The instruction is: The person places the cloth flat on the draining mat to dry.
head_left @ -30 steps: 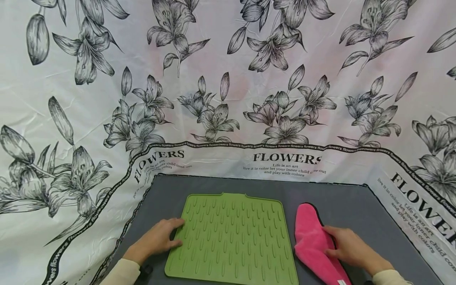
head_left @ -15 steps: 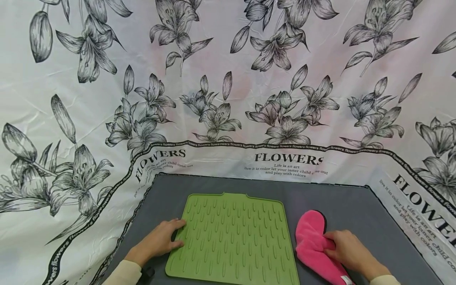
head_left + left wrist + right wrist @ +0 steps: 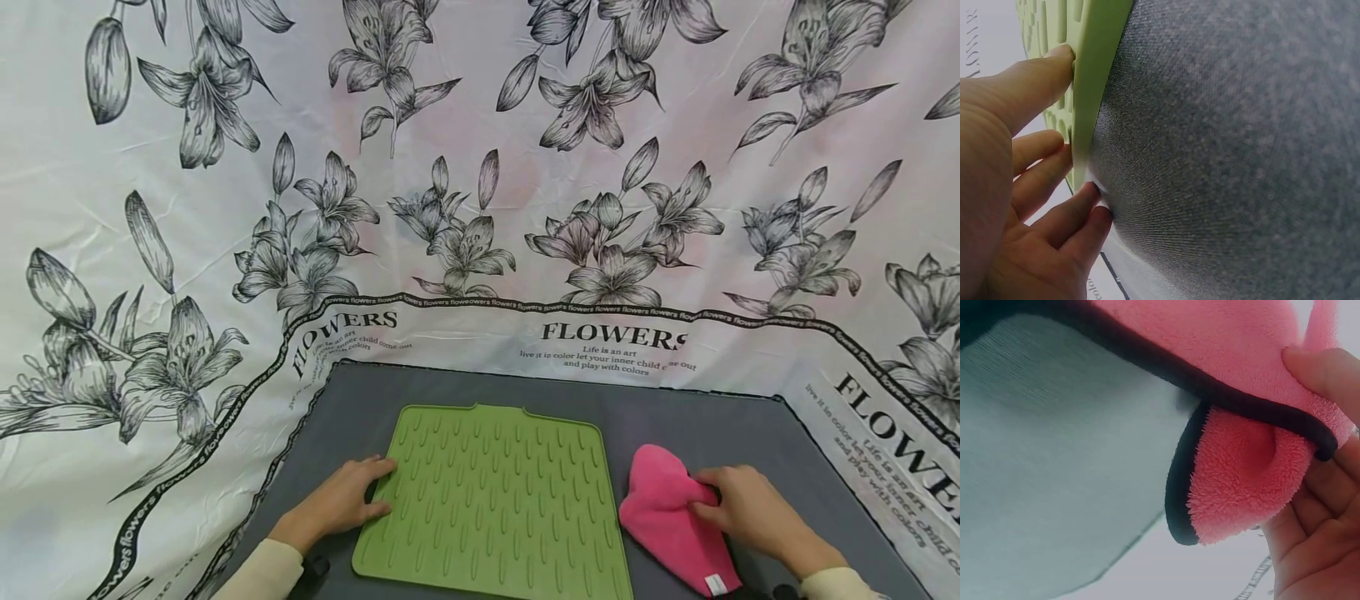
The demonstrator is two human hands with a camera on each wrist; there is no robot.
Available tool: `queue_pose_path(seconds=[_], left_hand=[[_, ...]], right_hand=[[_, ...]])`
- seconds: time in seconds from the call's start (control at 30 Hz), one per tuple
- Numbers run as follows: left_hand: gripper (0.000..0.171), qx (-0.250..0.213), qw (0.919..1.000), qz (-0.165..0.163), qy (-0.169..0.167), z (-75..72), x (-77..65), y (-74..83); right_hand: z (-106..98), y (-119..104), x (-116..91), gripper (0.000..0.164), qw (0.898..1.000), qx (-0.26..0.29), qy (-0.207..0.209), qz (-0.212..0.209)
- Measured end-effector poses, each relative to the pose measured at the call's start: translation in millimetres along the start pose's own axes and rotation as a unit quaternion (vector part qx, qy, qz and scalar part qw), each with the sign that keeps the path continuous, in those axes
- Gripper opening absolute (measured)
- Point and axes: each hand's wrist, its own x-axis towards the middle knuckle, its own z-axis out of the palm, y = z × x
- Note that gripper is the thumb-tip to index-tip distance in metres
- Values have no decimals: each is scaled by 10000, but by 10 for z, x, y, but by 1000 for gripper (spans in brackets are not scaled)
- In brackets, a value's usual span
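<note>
A green mat [image 3: 495, 500] with rows of raised ridges lies flat in the middle of the head view. My left hand [image 3: 341, 504] rests at its left edge, fingers spread. In the left wrist view the thumb touches the mat's ridged face [image 3: 1088, 87], with other fingertips along its rim and on the table. Right of the mat is a pink plush cloth [image 3: 663, 512] with a small white tag. My right hand [image 3: 757, 517] pinches its right side between thumb and fingers. The right wrist view shows the cloth's black trim [image 3: 1179, 372] and one folded-back corner [image 3: 1241, 481].
The dark grey tabletop [image 3: 705, 417] has a fabric-like surface. A white sheet [image 3: 480, 100] printed with black lilies and "FLOWERS" lettering surrounds it at the back and sides.
The cloth's far end has drawn back and bunched up, folding towards me in my right hand's pinch. My left hand keeps its place at the mat, which lies still. The head view has shifted slightly.
</note>
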Motion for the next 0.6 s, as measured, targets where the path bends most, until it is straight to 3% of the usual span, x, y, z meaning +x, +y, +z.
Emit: queue_pose_path(seconds=[0.27,0.6], left_hand=[[72,-10,9999,-104,11,11,-12,7],[72,-35,9998,-196,8,2,-20,24]], right_hand=[[-311,-203,229,38,9991,-250,239,-261],[-519,-467,564,42,9954,-329,372,-822]])
